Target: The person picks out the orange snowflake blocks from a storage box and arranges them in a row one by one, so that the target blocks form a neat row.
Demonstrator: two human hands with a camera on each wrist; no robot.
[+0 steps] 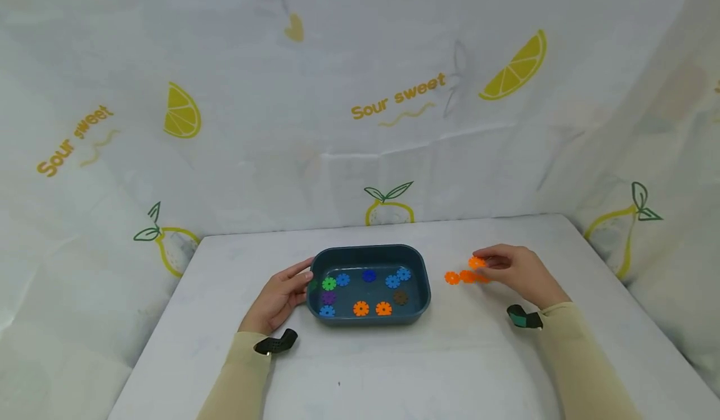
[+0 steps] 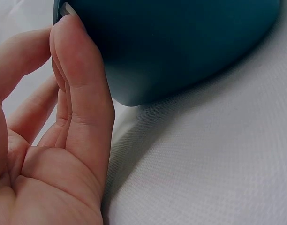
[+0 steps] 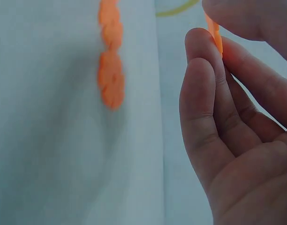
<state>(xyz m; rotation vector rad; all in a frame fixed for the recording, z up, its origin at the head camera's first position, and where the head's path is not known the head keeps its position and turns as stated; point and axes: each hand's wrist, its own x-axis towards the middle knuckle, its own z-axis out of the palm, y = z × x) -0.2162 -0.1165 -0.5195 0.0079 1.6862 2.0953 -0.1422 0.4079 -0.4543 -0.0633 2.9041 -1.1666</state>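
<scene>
A dark blue tray (image 1: 368, 321) stands on the table, with my left hand (image 1: 279, 296) gripping its left end. The left wrist view shows fingers (image 2: 82, 70) against the wall of the tray (image 2: 181, 51). To the right of the tray, my right hand (image 1: 523, 274) pinches an orange notched disc (image 1: 477, 262) between thumb and fingertips. That orange disc (image 3: 217, 40) appears edge-on in the right wrist view. Just below it, several more orange discs (image 1: 452, 277) lie in a row on the table, partly hidden by the hand.
Inside the tray lie several notched discs: a green disc (image 1: 329, 284), a purple disc (image 1: 328, 298), a dark blue disc (image 1: 369, 275), a brown disc (image 1: 400, 297), light blue ones and orange discs (image 1: 360, 309). A white cloth with lemon prints (image 1: 253, 157) hangs behind the white table (image 1: 365, 370).
</scene>
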